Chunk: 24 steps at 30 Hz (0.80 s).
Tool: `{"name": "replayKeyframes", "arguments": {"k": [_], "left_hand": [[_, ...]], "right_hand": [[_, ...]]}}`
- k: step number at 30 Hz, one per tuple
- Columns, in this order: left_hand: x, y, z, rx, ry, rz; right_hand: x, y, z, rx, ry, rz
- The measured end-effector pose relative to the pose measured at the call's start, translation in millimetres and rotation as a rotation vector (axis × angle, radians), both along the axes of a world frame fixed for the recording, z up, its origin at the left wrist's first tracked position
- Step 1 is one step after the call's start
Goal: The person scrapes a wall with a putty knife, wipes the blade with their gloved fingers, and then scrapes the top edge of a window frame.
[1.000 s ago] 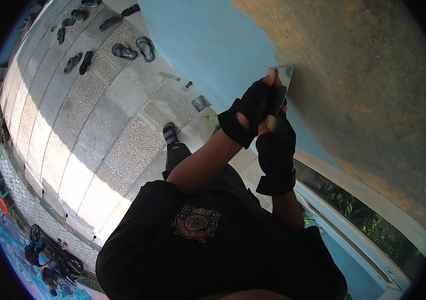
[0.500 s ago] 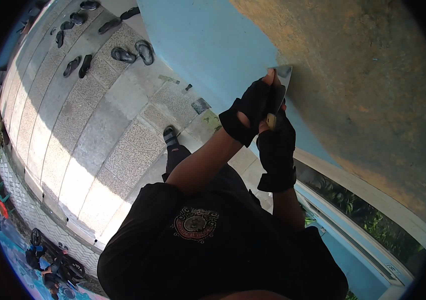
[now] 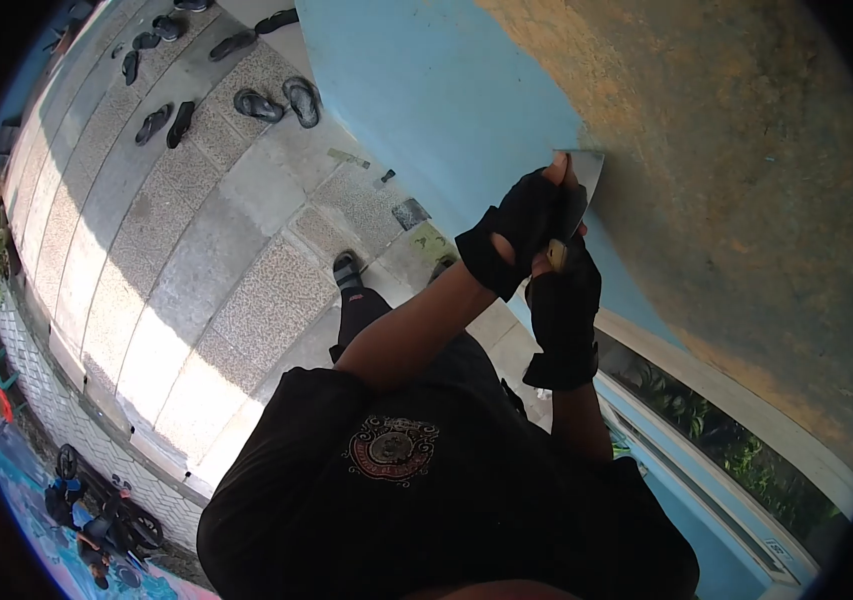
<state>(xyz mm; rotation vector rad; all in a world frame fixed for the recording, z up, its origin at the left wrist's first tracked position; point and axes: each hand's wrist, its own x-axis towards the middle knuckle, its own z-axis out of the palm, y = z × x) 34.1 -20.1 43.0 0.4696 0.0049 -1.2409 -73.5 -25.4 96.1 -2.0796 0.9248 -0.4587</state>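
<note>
A metal scraper (image 3: 589,178) with a wide blade lies against the wall, where blue paint (image 3: 426,90) meets a bare brown patch (image 3: 716,180). Around its blade side is my left hand (image 3: 524,222), in a black fingerless glove, with the thumb near the blade's edge. Just below, my right hand (image 3: 564,305), gloved alike, is closed round the handle, whose light-coloured end shows between the hands. Some fingers of both hands are hidden behind the tool and gloves.
Several sandals (image 3: 259,106) lie on the paved floor (image 3: 256,190) at the upper left. A flat grey piece (image 3: 410,213) lies near the wall's foot. A window frame (image 3: 726,485) is at the lower right. People with a motorbike (image 3: 111,510) are at the lower left.
The view has shifted slightly, so the wall, hands and scraper appear a little lower and further right. Part of a second shoe now shows beside my left forearm.
</note>
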Motion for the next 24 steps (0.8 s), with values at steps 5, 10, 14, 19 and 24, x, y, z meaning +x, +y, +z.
{"name": "replayKeyframes", "arguments": {"k": [5, 10, 14, 19, 24], "left_hand": [[6.1, 0.2, -16.5, -0.1, 0.104, -0.063], [8.0, -2.8, -8.4, -0.003, 0.023, 0.005], [-2.3, 1.0, -4.8, -0.018, 0.076, -0.028], [-3.7, -2.3, -9.2, -0.052, 0.037, 0.007], [-11.2, 0.7, 10.3, -0.002, 0.017, 0.005]], "right_hand": [[1.0, -1.9, 1.9, 0.083, 0.2, -0.005], [0.4, -3.9, -3.2, -0.092, 0.034, 0.084], [-4.3, -1.8, -2.7, -0.043, 0.095, 0.062], [0.4, -7.7, -2.5, 0.032, 0.09, 0.036], [-13.8, -3.5, 11.8, 0.049, 0.037, 0.006]]}}
